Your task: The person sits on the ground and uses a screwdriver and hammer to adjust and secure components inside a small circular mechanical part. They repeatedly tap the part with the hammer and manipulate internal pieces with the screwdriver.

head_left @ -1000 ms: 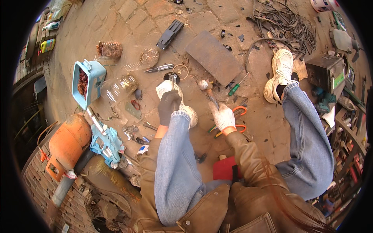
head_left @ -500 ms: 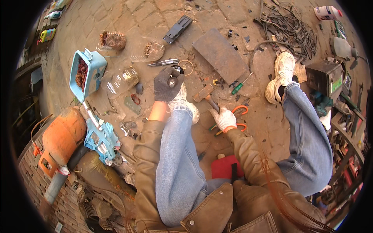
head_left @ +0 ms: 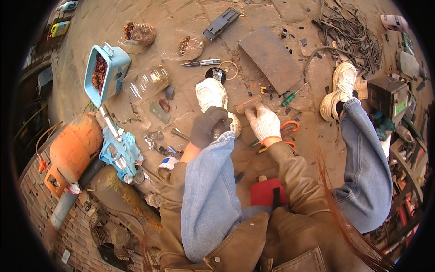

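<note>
My left hand (head_left: 205,128), in a dark grey glove, is closed round a small metal cylindrical part (head_left: 220,129) above my left shin, just behind the white shoe (head_left: 211,94). The glove hides much of that part. In a white knit glove, my right hand (head_left: 264,123) is closed on a hammer, whose worn head (head_left: 248,104) shows past the fingertips; its handle is mostly hidden. Orange-handled scissors (head_left: 289,126) lie beside the right hand. Beyond the shoe tip lies a round black piece (head_left: 215,74), next to a thin tan ring (head_left: 230,70).
Ahead lie a flat metal plate (head_left: 272,59), a green screwdriver (head_left: 293,95) and a metal pen-like tool (head_left: 200,62). To the left stand a blue bucket (head_left: 118,75) with scraps, cut clear bottles (head_left: 147,81) and an orange tank (head_left: 76,144). Tangled cables (head_left: 351,41) lie far right.
My left hand has drawn back from beyond the shoe to above my shin, with the metal part. My right hand has moved forward and up toward the hammer's head. The view has shifted slightly.
</note>
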### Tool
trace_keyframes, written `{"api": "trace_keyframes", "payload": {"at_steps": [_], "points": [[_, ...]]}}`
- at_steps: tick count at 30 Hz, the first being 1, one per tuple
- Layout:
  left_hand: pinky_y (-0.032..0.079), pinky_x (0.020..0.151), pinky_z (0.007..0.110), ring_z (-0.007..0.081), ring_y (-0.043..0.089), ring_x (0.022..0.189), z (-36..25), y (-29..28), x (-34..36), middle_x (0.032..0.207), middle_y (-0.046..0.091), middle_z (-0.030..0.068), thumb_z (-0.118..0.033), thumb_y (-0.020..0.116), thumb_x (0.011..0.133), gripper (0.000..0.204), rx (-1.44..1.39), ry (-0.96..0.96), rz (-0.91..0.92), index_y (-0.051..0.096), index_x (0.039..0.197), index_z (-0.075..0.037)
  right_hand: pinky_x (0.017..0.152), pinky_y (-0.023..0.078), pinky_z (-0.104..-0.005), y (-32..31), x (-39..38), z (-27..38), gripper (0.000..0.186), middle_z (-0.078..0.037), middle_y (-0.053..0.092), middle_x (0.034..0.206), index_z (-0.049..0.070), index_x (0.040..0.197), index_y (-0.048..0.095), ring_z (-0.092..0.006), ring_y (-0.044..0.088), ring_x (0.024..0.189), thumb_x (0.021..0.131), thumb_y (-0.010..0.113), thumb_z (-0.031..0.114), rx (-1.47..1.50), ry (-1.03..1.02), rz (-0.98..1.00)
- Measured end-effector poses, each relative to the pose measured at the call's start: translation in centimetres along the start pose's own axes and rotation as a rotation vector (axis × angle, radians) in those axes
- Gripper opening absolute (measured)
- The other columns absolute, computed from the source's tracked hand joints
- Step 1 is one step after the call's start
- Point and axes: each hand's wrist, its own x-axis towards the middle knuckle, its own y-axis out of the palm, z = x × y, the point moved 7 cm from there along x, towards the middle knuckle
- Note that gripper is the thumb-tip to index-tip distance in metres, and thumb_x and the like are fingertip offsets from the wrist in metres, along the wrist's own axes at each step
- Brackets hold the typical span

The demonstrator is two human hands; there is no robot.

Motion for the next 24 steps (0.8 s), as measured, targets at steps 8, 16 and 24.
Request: {"api": "trace_keyframes", "payload": {"at_steps": [8,16,24], "points": [[0.053,0.069,0.03,0.0225,0.066,0.078,-0.2,-3.2,0.3,0.095,0.068,0.011,0.001,0.077,0.075,0.025,0.119,-0.015,-0.398,0.063,0.095,-0.007,0.084,0.052,-0.0441,2.4,8.3,6.5,0.029,-0.022,0.066,0.105,0.004,0.113,0.061,-0.0399,0.064,0.095,0.086,0.063,0.016,0.214,-0.274,-0.224],[0.05,0.072,0.029,0.0148,0.06,0.08,2.8,-6.9,-1.8,0.095,0.066,0.009,0.003,0.071,0.081,0.012,-0.184,-0.374,-0.616,0.061,0.088,0.0,0.095,0.048,-0.0424,7.3,12.4,4.4,0.05,-0.028,0.066,0.112,-0.001,0.112,0.068,-0.0388,0.062,0.11,0.089,0.057,0.042,0.14,0.223,0.143],[0.047,0.059,0.023,0.009,0.056,0.071,3.3,-6.9,-1.5,0.098,0.064,0.0077,0.005,0.068,0.085,0.012,-0.315,-0.411,-0.649,0.06,0.092,0.0,0.089,0.051,-0.0438,5.2,11.5,4.3,0.044,-0.024,0.069,0.102,0.002,0.105,0.066,-0.0395,0.064,0.103,0.084,0.067,0.04,0.13,0.127,-0.068]]}}
